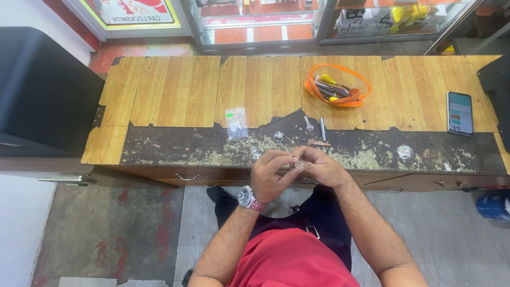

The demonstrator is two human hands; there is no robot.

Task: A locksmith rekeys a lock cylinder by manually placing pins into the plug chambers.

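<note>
My left hand [270, 175] and my right hand [317, 166] meet at the near edge of a worn wooden workbench [175, 90]. Both pinch a small round metal part [298, 165] between their fingertips. A wristwatch [248, 198] sits on my left wrist. Just beyond my hands on the bench lie a small key [308, 124], a thin metal pin [322, 129], a flat brown strip [319, 142] and a tiny metal piece [279, 135].
A small clear plastic bag [236, 123] lies left of centre. An orange pouch with tools [337, 85] sits at the back, a smartphone [460, 112] on the right. A black box [42, 90] stands at the left. Drawers with handles [187, 177] run under the bench.
</note>
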